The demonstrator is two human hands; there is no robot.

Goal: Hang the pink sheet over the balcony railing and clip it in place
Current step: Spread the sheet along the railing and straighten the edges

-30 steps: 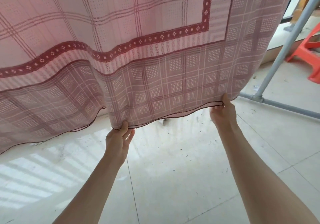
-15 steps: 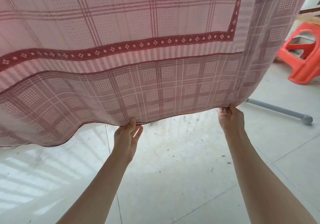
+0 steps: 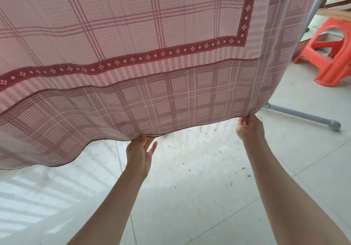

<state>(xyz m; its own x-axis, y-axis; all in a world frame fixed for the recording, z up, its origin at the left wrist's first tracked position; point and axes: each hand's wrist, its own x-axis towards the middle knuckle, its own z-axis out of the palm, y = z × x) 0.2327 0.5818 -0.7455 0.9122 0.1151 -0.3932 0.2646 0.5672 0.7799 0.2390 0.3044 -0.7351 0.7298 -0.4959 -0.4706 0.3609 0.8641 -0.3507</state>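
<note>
Pink sheet (image 3: 133, 55) hangs broadside, hem level, pinched by left hand (image 3: 139, 154) and right hand (image 3: 248, 126)

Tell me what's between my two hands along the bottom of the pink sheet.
Only the sheet's own hem: the left hand and right hand pinch the pink sheet, and its lower edge sags between them. No clip shows there in the head view.
</note>
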